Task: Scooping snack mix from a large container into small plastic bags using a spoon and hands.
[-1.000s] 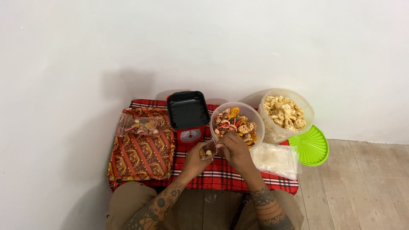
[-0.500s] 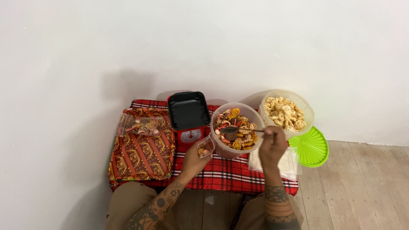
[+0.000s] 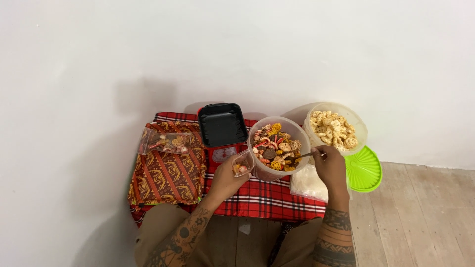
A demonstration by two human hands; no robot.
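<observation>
- Left hand [image 3: 225,177] closed around a small clear plastic bag [image 3: 242,163], held open-mouthed just beside the near wall of the mixed-snack tub [image 3: 279,146]; a few coloured pieces visible at the bag's bottom.
- Right hand [image 3: 330,167] pinched on the handle of a spoon [image 3: 297,157], bowl end dipped among the snacks at the tub's right side.
- Bag judged very light, thin and limp: likely to collapse or slip unless gripped near the mouth with fingers spreading the rim; easily torn or crushed with contents inside.
- Snack pieces judged dry, brittle and light, apt to crack under pressure and to roll off a spoon; best lifted level, in small loads.
- Spoon stiff and slim, held at the far end of the handle.
- Mixed-snack tub: round, translucent, filled with orange, red, yellow and brown ring and flower shapes, standing on the red plaid surface [image 3: 262,200].
- To its right, touching or nearly so, a second round translucent tub of pale snacks [image 3: 335,129], all one cream colour.
- Round bright green lid [image 3: 365,169] lying flat at the far right, partly off the cloth's edge.
- Flat clear packet [image 3: 308,182] of pale contents below the tubs, beside the right wrist.
- Red kitchen scale [image 3: 222,129] with a square black tray on top, left of the mixed tub; dial partly hidden behind the left hand.
- Filled clear bag [image 3: 166,141] of mixed snacks lying at the far left on a red-and-gold patterned cloth [image 3: 168,178].
- No readable labels discernible at this size.
</observation>
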